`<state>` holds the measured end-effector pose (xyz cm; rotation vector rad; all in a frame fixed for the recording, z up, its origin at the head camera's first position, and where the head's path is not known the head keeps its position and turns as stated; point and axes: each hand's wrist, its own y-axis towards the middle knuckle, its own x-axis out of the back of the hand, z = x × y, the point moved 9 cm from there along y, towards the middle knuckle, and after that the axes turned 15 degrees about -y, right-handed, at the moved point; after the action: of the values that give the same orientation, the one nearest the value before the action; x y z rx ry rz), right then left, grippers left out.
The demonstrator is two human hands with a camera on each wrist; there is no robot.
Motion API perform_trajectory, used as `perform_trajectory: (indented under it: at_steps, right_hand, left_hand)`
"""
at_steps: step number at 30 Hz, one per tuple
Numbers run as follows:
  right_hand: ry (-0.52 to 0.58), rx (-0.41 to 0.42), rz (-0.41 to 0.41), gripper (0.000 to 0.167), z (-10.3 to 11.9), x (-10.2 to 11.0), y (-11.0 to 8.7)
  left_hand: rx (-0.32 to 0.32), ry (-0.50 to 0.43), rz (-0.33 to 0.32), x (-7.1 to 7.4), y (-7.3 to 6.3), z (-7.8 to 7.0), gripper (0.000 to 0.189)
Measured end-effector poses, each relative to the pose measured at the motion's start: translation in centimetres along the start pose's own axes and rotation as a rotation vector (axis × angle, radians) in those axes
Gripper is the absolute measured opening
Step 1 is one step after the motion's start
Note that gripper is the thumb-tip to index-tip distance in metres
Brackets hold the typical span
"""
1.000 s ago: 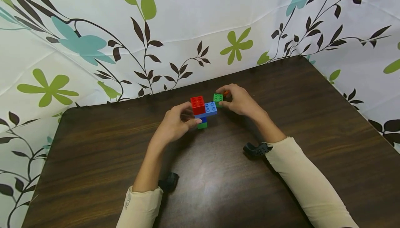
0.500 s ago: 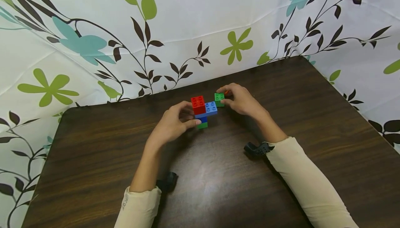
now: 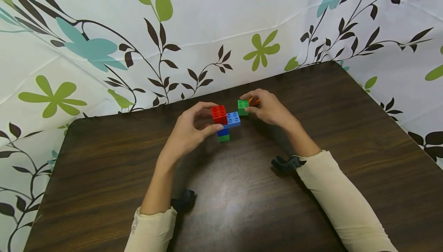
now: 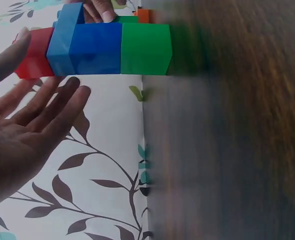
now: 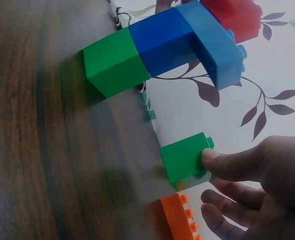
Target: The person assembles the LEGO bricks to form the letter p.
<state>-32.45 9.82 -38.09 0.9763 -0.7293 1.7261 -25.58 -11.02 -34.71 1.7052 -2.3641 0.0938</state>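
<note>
The left hand (image 3: 187, 131) flanks an upright tower of studded plastic bricks (image 3: 223, 132): square green at the base, dark blue, oblong light blue overhanging rightward, square red on top. Its thumb touches the tower; whether the fingers, partly hidden behind, clasp it cannot be told. Right of it, apart, the right hand (image 3: 271, 108) pinches a small green plastic brick (image 3: 243, 106). Just beside lies an orange plastic brick (image 5: 178, 219), partly screened in the head view, cropped in the right wrist view. Dark brown wood-grain table (image 3: 242, 190); behind, leaf-printed white cloth (image 3: 221, 10).
</note>
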Motion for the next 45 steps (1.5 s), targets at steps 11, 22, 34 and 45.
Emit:
perform_trajectory:
  at_steps: [11,22,34,45]
  right_hand:
    - [0.009,0.000,-0.008,0.040,0.6,1.2,-0.4]
    - [0.004,0.017,-0.015,0.042,1.5,2.4,-1.1]
    - [-0.014,0.040,-0.026,0.041,2.1,3.6,-1.7]
    - [-0.001,0.046,-0.044,0.042,3.3,5.0,-3.0]
  left_hand:
    - [-0.006,-0.005,-0.012,-0.3,0.2,0.4,0.047]
    - [-0.022,0.036,-0.025,-0.1,0.2,0.4,0.042]
    - [-0.010,0.032,-0.039,-0.2,0.2,0.5,0.041]
    - [-0.002,0.038,-0.040,-0.2,0.3,0.5,0.041]
